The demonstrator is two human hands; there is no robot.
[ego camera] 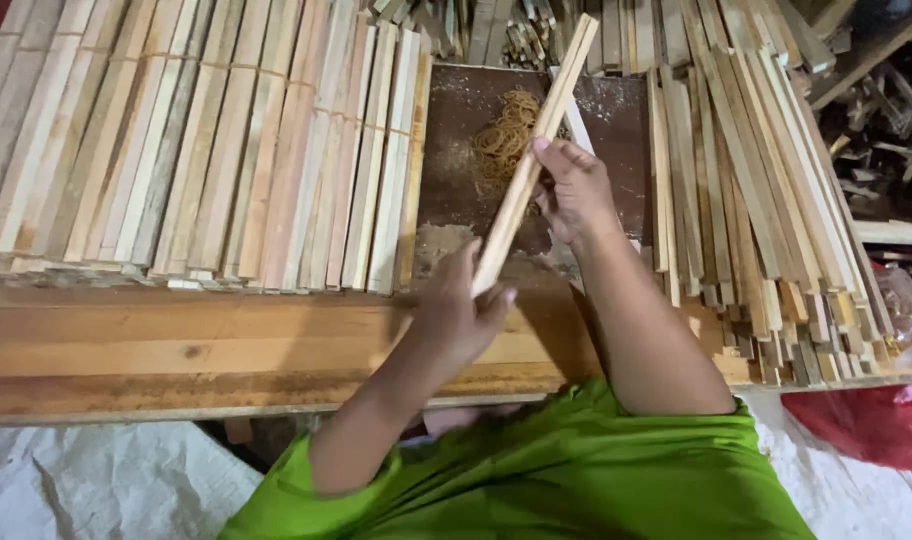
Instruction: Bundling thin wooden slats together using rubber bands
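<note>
I see both hands on 1 bundle of thin wooden sticks (532, 158), pale and long, held up off the desk (176, 345) and slanting from near left to far right. My left hand (458, 312) is clenched around the near end of the bundle, so the sticks rise out of the top of that fist. My right hand (572, 188) is grasping the bundle about midway along, from its right side, with the fingers curled round it and 1 fingertip showing on the top edge. The far end of the sticks pokes out well beyond the right hand, over the far clutter of cut wood.

Under the bundle lies a dark brown board (621, 130) dusted with sawdust, and on it a heap of tan rubber bands (503, 135) sits just left of the sticks, near the right hand. I cannot tell whether the hand touches them.

To the left, a wide stack of wooden slats (206, 150) lies side by side, running near to far, its near ends at the desk's plank edge. To the right, another pile of slats (756, 200) fans out toward the near right corner. A red plastic bag (876, 415) sits at the near right, below the desk edge, and white sacking (86, 485) covers the near left. My green shirt (576, 470) fills the near middle.
</note>
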